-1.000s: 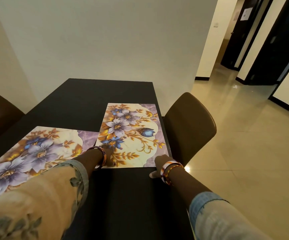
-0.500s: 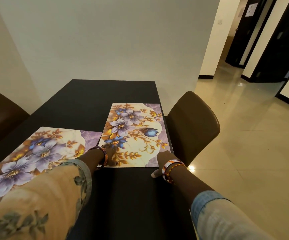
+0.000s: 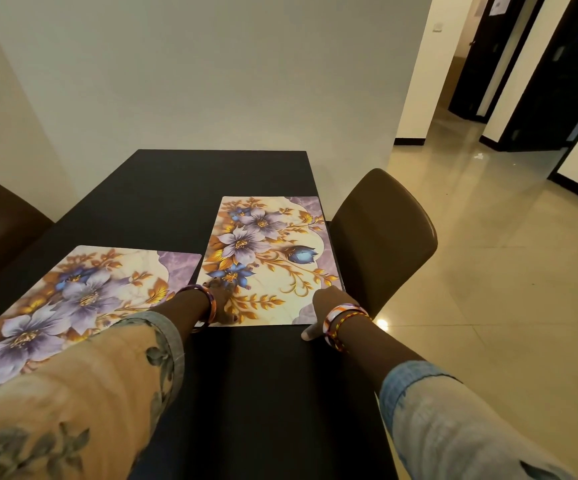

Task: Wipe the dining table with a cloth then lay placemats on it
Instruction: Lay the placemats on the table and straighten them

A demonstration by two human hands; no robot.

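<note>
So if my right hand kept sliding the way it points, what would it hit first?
Probably nothing: the right hand points up the right placemat along the table edge, and that line looks free. The chair stands just beside it.

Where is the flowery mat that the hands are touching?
The placemat lies on the black table's right edge, beside the brown chair, under both hands.

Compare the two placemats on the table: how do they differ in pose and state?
The right placemat lies with its long side running away from the camera; the left placemat lies angled to it. Both hands, left hand and right hand, rest on the right placemat; the left placemat has only a sleeve crossing over it. Same floral print, both flat on the dark table.
</note>
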